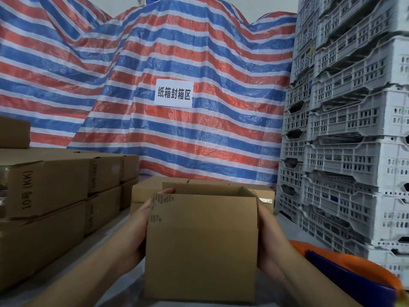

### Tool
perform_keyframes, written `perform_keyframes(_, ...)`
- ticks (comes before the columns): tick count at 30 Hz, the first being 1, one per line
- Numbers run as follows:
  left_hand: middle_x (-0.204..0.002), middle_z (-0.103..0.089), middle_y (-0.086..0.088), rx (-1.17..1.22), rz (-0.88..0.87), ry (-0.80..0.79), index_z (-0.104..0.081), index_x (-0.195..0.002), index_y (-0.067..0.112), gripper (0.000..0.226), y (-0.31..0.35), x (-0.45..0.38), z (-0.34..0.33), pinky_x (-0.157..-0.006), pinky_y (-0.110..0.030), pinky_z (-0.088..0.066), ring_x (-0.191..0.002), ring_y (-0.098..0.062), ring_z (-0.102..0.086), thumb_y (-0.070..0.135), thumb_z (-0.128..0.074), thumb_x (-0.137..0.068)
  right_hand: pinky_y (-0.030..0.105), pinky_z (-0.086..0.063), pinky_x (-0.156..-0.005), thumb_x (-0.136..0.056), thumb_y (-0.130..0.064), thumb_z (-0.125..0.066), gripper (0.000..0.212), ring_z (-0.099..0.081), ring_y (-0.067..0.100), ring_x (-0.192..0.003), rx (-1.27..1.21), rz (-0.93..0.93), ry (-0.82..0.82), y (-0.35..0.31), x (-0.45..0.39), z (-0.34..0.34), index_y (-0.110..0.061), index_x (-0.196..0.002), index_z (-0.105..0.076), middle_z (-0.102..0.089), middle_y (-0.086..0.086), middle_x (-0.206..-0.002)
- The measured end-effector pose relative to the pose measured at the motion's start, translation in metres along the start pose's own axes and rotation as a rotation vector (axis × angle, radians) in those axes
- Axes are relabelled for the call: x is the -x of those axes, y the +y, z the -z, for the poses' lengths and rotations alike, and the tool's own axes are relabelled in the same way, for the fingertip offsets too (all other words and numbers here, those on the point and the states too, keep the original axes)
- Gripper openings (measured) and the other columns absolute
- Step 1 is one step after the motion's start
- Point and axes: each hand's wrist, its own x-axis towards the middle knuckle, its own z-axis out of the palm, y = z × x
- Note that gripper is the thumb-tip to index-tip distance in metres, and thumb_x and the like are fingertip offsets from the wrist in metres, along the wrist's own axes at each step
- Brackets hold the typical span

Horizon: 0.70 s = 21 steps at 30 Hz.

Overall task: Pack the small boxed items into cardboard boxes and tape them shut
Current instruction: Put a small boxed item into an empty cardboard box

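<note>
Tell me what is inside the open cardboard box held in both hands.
Only the bare inner walls near the rim of the open brown cardboard box show; its near wall hides the bottom, so any contents cannot be seen.

A: What did the person wear?
B: Nothing on the arms. Both forearms were bare, no sleeves in view.
A: And the hands?
B: The left hand (pixel 139 220) and right hand (pixel 266 222) were bare too, without gloves, rings or a watch.
</note>
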Motion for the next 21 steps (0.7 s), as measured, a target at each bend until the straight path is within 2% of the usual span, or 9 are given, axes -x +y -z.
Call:
perform_keyframes(2, -0.071, -0.070, -0.010, 0.006, 0.004, -0.008, -0.065, -0.111, 0.017, 0.045, 0.0008, 0.0003, 0.0022, -0.049, -0.027, -0.053, -0.059, -0.020, -0.068, 0.043, -0.066, -0.074, 0.034, -0.059, -0.066, -0.088, -0.061, -0.055, 0.052, -0.076, 0.027, -0.084, 0.008, -0.003, -0.022, -0.0033, 0.0015, 0.0007, -0.018, -0.093, -0.082, -0.077, 0.013, -0.099)
perform_keyframes(7, -0.072, -0.071, -0.009, 0.017, 0.012, -0.047, -0.067, -0.106, 0.018, 0.038, -0.0004, -0.0006, 0.0043, -0.051, -0.027, -0.053, -0.060, -0.020, -0.068, 0.044, -0.065, -0.079, 0.036, -0.059, -0.070, -0.092, -0.057, -0.055, 0.050, -0.075, 0.028, -0.086, 0.026, -0.017, -0.015, -0.0041, 0.0016, 0.0031, -0.015, -0.096, -0.082, -0.077, 0.013, -0.098)
perform_keyframes(9, -0.075, -0.072, -0.011, -0.005, 0.030, -0.068, -0.074, -0.094, 0.016, 0.034, 0.0006, -0.0013, 0.0052, -0.055, -0.028, -0.053, -0.064, -0.021, -0.070, 0.045, -0.064, -0.080, 0.037, -0.059, -0.072, -0.090, -0.059, -0.056, 0.051, -0.075, 0.029, -0.087, 0.026, -0.027, -0.012, -0.0028, 0.0017, 0.0028, -0.016, -0.097, -0.081, -0.077, 0.013, -0.099)
perform_keyframes(12, -0.084, -0.073, -0.012, -0.036, 0.062, -0.091, -0.080, -0.079, 0.015, 0.039, 0.0025, -0.0034, 0.0082, -0.064, -0.033, -0.051, -0.070, -0.022, -0.071, 0.046, -0.058, -0.088, 0.037, -0.059, -0.073, -0.080, -0.062, -0.060, 0.052, -0.075, 0.029, -0.089, 0.022, -0.022, -0.013, -0.0005, 0.0023, 0.0009, -0.017, -0.096, -0.082, -0.076, 0.015, -0.104)
perform_keyframes(16, -0.089, -0.075, -0.012, -0.027, 0.089, -0.115, -0.081, -0.082, 0.016, 0.043, 0.0040, -0.0039, 0.0094, -0.060, -0.030, -0.055, -0.075, -0.021, -0.073, 0.049, -0.055, -0.090, 0.037, -0.059, -0.075, -0.084, -0.064, -0.059, 0.054, -0.075, 0.029, -0.086, 0.007, -0.024, 0.014, 0.0008, 0.0021, -0.0023, -0.016, -0.095, -0.082, -0.076, 0.015, -0.104)
perform_keyframes(18, -0.089, -0.075, -0.012, -0.024, 0.086, -0.118, -0.081, -0.083, 0.016, 0.041, 0.0043, -0.0019, 0.0095, -0.060, -0.030, -0.055, -0.076, -0.021, -0.073, 0.050, -0.058, -0.085, 0.036, -0.058, -0.073, -0.088, -0.056, -0.059, 0.049, -0.075, 0.028, -0.081, 0.031, -0.038, 0.024, 0.0023, 0.0019, -0.0021, -0.012, -0.093, -0.081, -0.077, 0.015, -0.098)
perform_keyframes(21, -0.090, -0.074, -0.014, -0.044, 0.084, -0.104, -0.080, -0.083, 0.014, 0.042, 0.0056, 0.0001, 0.0093, -0.062, -0.031, -0.054, -0.076, -0.023, -0.073, 0.051, -0.061, -0.081, 0.030, -0.057, -0.056, -0.092, -0.033, -0.061, 0.032, -0.071, 0.023, -0.063, 0.106, -0.068, 0.024, 0.0046, 0.0019, 0.0006, -0.008, -0.079, -0.077, -0.074, 0.011, -0.076)
